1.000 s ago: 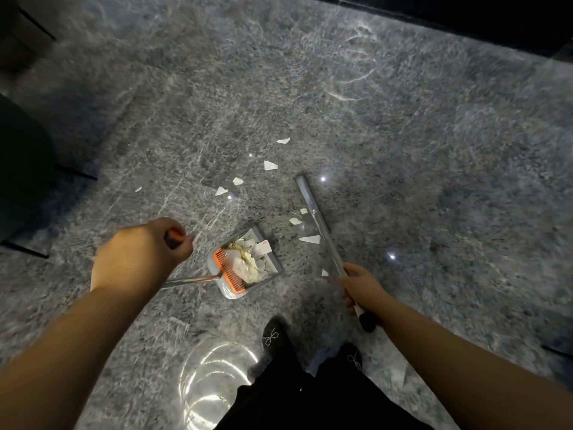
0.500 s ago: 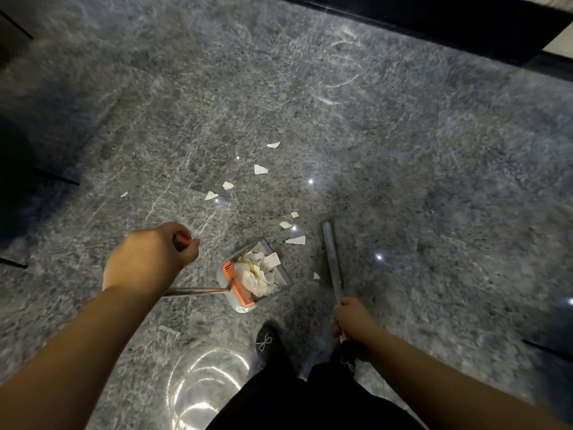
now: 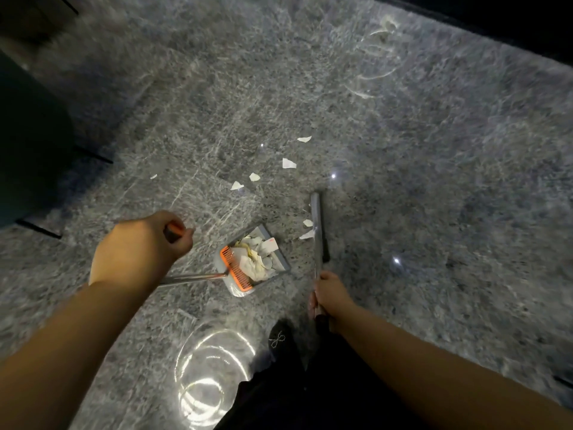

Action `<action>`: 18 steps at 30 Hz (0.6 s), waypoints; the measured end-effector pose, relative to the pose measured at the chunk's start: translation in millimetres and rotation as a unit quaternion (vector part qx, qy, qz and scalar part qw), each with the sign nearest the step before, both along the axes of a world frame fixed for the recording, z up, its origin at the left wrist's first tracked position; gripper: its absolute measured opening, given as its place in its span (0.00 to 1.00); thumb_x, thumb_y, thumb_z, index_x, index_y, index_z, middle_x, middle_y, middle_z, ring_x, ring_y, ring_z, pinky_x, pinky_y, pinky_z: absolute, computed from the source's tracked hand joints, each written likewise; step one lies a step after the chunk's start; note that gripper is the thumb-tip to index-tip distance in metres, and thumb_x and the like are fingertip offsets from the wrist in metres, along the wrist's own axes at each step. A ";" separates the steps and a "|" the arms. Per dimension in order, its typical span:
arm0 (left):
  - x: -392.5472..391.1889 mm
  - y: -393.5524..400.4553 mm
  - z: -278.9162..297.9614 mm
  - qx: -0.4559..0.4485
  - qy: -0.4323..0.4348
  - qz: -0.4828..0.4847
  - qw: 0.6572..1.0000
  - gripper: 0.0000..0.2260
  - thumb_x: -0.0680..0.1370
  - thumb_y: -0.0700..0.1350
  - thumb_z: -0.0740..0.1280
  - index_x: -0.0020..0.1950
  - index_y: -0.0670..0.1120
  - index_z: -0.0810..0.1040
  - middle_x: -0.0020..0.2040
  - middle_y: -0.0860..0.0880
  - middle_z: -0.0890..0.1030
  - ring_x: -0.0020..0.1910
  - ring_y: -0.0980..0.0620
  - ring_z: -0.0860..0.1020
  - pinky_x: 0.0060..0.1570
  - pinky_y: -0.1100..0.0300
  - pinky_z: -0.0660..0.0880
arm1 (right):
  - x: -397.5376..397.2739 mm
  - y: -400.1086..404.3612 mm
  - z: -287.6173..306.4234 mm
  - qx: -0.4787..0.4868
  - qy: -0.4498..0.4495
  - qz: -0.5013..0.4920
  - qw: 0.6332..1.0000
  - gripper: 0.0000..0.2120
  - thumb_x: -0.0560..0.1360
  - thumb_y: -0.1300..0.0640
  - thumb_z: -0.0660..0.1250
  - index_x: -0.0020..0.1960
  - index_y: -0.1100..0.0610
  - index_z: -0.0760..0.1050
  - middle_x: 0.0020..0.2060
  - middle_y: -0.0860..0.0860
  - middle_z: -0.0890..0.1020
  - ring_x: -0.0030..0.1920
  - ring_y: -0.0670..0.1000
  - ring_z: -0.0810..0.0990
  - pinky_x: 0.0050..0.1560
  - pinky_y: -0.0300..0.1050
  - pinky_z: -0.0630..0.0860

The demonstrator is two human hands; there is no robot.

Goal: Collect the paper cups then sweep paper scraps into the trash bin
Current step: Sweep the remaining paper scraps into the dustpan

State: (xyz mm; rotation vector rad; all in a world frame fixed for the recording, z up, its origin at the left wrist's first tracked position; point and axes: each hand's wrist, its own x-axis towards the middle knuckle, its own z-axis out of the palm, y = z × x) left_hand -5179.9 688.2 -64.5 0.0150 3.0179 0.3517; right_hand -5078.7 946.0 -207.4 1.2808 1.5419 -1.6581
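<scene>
My left hand grips the orange-tipped end of a metal dustpan handle. The grey dustpan, with an orange comb edge, stands on the floor and holds crumpled white paper. My right hand grips the shaft of a broom; its long grey head lies on the floor just right of the pan. Two white scraps lie against the broom head's left side. Several more paper scraps are scattered farther out on the floor. No paper cups show.
Grey marble floor with bright light reflections. A dark rounded object stands at the left edge. A dark wall base runs along the top right. My black shoe and dark trousers are at the bottom centre.
The broom head has been pulled in from its far reach and now lies close to the right of the dustpan, with two scraps against it. My left hand still holds the dustpan handle.
</scene>
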 end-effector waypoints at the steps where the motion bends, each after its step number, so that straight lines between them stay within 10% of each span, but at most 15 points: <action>1: -1.5 0.1 1.7 0.001 0.004 0.003 1.000 0.07 0.71 0.56 0.73 0.41 0.55 0.80 0.33 0.47 0.80 0.35 0.41 0.79 0.33 0.58 0.70 | -12.0 0.8 -0.2 -0.017 -0.003 0.000 1.000 0.10 0.80 0.67 0.52 0.56 0.59 0.68 0.31 0.57 0.68 0.24 0.50 0.67 0.22 0.37 0.65; 7: -21.1 -1.1 9.9 -0.008 0.008 0.053 0.999 0.07 0.72 0.57 0.72 0.43 0.56 0.80 0.32 0.48 0.78 0.35 0.42 0.78 0.33 0.58 0.70 | -96.2 23.9 1.6 -0.104 -0.009 0.005 0.994 0.13 0.80 0.67 0.49 0.48 0.52 0.66 0.28 0.52 0.66 0.20 0.46 0.65 0.19 0.32 0.62; 18: -57.0 32.0 23.7 -0.018 0.008 0.160 0.987 0.07 0.73 0.56 0.71 0.44 0.53 0.81 0.31 0.48 0.74 0.32 0.44 0.74 0.32 0.58 0.69 | -167.3 97.7 22.0 -0.065 0.045 0.181 0.980 0.19 0.82 0.59 0.56 0.72 0.49 0.64 0.24 0.52 0.70 0.20 0.47 0.67 0.22 0.37 0.66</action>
